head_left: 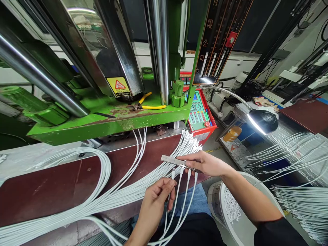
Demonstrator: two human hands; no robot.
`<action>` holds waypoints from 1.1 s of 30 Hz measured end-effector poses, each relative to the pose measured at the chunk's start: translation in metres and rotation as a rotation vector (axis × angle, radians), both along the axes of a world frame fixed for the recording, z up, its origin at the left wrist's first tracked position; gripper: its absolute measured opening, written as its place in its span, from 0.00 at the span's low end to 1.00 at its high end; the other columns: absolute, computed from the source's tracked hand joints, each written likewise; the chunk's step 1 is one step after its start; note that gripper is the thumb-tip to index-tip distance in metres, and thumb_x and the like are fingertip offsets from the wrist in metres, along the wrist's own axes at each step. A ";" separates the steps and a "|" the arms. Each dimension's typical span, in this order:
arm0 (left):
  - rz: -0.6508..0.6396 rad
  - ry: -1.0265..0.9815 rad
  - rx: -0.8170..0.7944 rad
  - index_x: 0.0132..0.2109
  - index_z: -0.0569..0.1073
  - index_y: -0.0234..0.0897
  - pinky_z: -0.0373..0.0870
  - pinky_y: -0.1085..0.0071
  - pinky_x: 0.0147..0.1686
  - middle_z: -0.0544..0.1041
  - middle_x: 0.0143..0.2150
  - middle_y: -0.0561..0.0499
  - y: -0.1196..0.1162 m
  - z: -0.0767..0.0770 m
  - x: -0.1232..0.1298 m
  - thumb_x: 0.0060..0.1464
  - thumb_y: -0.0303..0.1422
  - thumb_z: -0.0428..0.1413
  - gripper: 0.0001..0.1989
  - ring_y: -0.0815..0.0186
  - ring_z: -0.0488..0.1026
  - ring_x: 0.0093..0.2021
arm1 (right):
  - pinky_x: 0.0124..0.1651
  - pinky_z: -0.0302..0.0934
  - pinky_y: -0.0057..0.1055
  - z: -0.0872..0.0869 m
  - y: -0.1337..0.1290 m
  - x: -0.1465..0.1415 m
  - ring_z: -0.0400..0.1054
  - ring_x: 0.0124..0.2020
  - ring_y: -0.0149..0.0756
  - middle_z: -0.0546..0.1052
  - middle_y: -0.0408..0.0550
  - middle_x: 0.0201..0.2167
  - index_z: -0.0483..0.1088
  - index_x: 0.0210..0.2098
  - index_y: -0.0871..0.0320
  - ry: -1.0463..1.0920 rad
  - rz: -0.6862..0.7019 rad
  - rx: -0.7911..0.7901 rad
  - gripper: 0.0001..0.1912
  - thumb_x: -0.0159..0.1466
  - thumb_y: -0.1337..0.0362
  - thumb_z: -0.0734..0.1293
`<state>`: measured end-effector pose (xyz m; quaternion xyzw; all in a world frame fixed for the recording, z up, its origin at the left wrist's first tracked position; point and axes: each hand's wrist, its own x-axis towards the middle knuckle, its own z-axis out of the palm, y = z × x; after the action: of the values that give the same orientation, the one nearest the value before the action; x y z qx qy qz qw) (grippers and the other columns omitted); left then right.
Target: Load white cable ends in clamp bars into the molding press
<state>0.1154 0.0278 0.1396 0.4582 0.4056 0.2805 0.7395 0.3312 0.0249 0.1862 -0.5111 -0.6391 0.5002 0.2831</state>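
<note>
Below the green press, over the brown bench, we hold a flat metal bar in our right hand, fingers closed round its near end. Four white cables hang from the bar by their plug ends and trail down across our lap. Our left hand sits just under the bar, thumb and fingers pinched on the leftmost of those cables a little below its plug. A thick bundle of the same white cable sweeps across the bench to our left, its free ends fanned out just behind the bar. Yellow-handled pliers lie on the press bed. To our right a lit gooseneck lamp leans over a white bucket beside our right forearm, and more cables lie on the next table.
</note>
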 end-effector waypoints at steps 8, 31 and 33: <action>0.000 -0.036 -0.161 0.32 0.69 0.33 0.43 0.77 0.15 0.62 0.17 0.58 0.004 0.009 0.003 0.50 0.42 0.57 0.15 0.79 0.51 0.14 | 0.35 0.62 0.27 0.003 -0.004 -0.005 0.65 0.29 0.30 0.75 0.45 0.33 0.66 0.57 0.58 0.008 0.014 -0.043 0.22 0.66 0.57 0.58; 0.258 0.177 0.267 0.38 0.74 0.35 0.71 0.67 0.34 0.77 0.34 0.46 0.036 -0.001 -0.024 0.49 0.46 0.57 0.18 0.62 0.73 0.34 | 0.32 0.58 0.24 -0.008 0.099 -0.008 0.67 0.28 0.30 0.77 0.44 0.32 0.72 0.49 0.57 -0.462 0.168 0.068 0.21 0.56 0.65 0.65; 0.329 0.174 0.279 0.37 0.75 0.34 0.72 0.66 0.33 0.77 0.34 0.45 0.044 0.005 -0.032 0.47 0.47 0.58 0.19 0.60 0.74 0.33 | 0.36 0.58 0.26 -0.009 0.110 -0.021 0.70 0.33 0.34 0.78 0.47 0.36 0.73 0.47 0.57 -0.661 0.154 0.185 0.19 0.56 0.67 0.64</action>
<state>0.0836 0.0713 0.1442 0.5064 0.4942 0.4100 0.5755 0.3105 0.1350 0.1774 -0.5677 -0.7756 0.2675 0.0672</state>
